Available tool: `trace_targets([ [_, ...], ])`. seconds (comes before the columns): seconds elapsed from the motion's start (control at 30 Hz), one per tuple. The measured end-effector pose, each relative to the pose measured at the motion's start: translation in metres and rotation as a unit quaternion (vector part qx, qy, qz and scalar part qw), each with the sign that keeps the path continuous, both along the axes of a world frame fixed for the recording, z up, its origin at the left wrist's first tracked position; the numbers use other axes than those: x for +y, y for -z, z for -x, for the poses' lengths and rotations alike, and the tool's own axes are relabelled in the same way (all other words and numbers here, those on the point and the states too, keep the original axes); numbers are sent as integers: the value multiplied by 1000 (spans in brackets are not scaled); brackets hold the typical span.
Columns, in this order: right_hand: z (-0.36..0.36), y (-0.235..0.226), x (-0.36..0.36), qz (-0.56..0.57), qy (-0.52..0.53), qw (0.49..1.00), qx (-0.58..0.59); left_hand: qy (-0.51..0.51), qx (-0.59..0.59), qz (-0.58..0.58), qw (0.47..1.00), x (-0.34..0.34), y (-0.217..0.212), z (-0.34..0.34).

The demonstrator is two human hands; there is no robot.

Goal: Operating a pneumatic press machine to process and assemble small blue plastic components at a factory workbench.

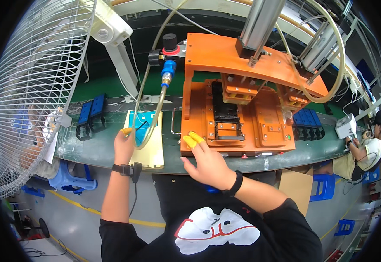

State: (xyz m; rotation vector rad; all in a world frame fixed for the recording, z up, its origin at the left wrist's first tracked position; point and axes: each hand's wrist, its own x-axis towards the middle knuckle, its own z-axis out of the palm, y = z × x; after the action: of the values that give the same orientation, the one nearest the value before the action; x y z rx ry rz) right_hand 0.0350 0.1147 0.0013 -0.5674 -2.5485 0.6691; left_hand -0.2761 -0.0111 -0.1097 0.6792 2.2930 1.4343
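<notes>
"Orange press (225,56): where is it from your fingers?"

"Its front left corner is right at my right hand's (211,165) yellow-covered fingertips; whether they touch, I can't tell. The black part (226,114) in its fixture lies farther ahead, to the right."

"And your grip?"

"Right thumb well apart from the fingers, nothing seen between. My left hand (125,147) is beside the teal sheet (140,118); I can't tell if it pinches anything."

"Surface and room?"

"Green workbench (96,153), grey floor (83,222) with a blue stool (64,178), a caged fan (37,87) at left, a co-worker (371,153) far right."
</notes>
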Motion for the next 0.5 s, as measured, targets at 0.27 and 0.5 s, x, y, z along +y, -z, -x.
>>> trace_targets([
  [0.27,64,98,-36,41,-203,978,-10,13,122,-15,992,-12,-3,54],
  [0.5,59,108,-42,22,-203,978,-44,-150,284,33,946,-131,-18,172],
])
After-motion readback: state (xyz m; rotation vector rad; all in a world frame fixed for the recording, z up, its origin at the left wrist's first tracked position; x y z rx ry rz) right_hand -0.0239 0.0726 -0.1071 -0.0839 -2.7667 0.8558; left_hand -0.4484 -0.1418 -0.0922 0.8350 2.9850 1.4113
